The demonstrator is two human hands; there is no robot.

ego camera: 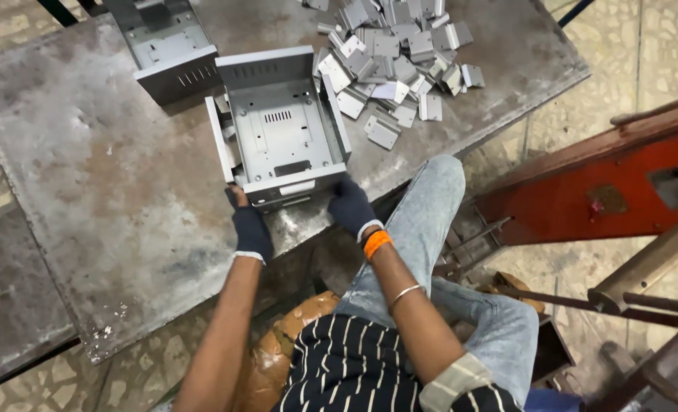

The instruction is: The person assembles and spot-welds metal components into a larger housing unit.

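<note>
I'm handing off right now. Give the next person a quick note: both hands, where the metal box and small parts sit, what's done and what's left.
Left hand, gloved, grips the near left corner of the open grey metal box. Right hand, gloved, holds its near right corner. The box sits on the worn steel table, open side up. A second box lies behind it. Small bent metal brackets are piled to the right, none visibly in the box. Done: box positioned. Left: not clear from this view.

A second grey metal box (169, 57) and a heap of small brackets (396, 53) lie on the worn table (110, 191).
</note>
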